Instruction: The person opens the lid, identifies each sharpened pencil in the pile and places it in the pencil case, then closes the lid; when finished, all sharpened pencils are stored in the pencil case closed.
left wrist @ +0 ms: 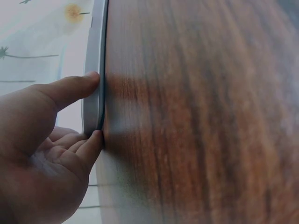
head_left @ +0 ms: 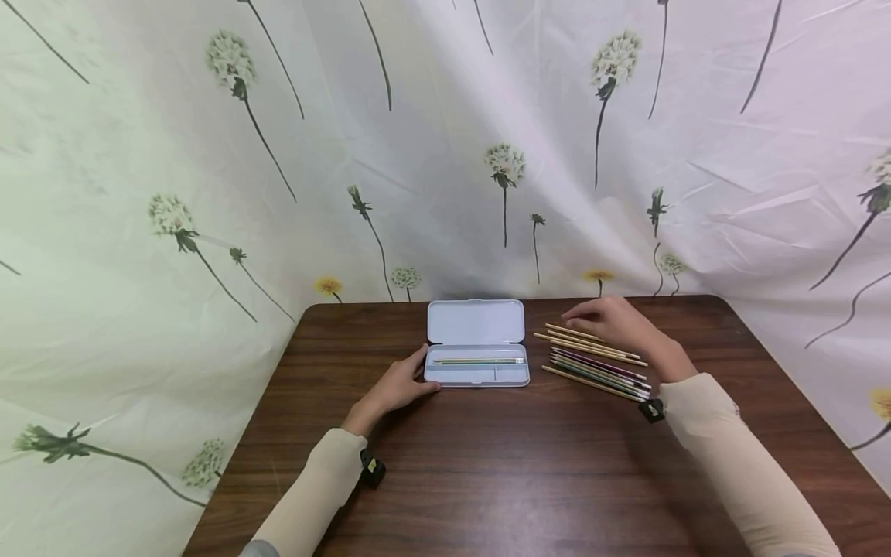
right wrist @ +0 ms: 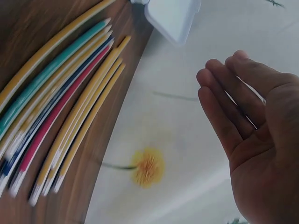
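Note:
A light-blue pencil case [head_left: 511,383] lies with its lid [head_left: 476,321] raised at the back of the table. Inside its long rear compartment are yellow and green pencils [head_left: 480,361]. My left hand [head_left: 397,384] grips the case's left end; in the left wrist view, the thumb [left wrist: 77,91] touches the case's long side and the other fingers meet its end. To the right of the case lies a loose row of pencils [head_left: 592,367], some plain yellow, others teal, dark blue and crimson. Above the far pencils hovers my right hand [head_left: 612,319], fingers slightly bent, nothing held.
The brown wooden table [head_left: 487,464] ends just behind the case lid. A white flowered cloth [head_left: 431,155] hangs along the table's back and sides. A narrow strip of table separates the case from the pencils.

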A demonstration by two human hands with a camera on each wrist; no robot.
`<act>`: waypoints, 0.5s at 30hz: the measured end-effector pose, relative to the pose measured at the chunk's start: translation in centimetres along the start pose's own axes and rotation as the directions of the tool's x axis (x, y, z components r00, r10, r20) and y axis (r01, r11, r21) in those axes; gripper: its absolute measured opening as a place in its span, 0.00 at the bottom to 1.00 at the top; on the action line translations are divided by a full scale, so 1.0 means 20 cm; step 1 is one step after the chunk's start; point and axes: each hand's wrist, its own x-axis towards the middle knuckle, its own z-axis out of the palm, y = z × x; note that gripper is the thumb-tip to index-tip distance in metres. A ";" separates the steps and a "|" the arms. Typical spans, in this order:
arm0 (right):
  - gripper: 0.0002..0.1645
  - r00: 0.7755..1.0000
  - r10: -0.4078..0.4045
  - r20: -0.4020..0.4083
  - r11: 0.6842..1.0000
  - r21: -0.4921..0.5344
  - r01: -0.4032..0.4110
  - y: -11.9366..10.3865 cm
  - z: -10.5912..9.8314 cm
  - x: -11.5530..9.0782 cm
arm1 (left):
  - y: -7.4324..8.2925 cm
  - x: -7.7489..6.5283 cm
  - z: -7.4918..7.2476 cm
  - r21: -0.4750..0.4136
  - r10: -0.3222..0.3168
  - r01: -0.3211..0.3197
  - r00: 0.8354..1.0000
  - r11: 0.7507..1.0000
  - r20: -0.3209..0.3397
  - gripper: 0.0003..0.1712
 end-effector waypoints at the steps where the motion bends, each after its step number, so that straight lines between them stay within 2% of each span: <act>1: 0.10 1.000 0.015 -0.004 1.000 -0.004 -0.015 0.01 -0.01 -0.02 | 0.00 0.00 0.00 0.003 0.002 -0.002 1.000 1.000 0.001 0.52; 9: 0.11 0.997 0.063 -0.032 0.998 -0.017 -0.064 0.08 -0.06 -0.19 | 0.00 0.00 -0.01 0.024 0.008 -0.008 1.000 1.000 -0.002 0.52; 15: 0.10 0.993 0.110 -0.040 0.994 0.017 -0.110 0.13 -0.01 -0.31 | 0.02 0.00 -0.01 0.011 0.004 -0.004 1.000 1.000 0.000 0.51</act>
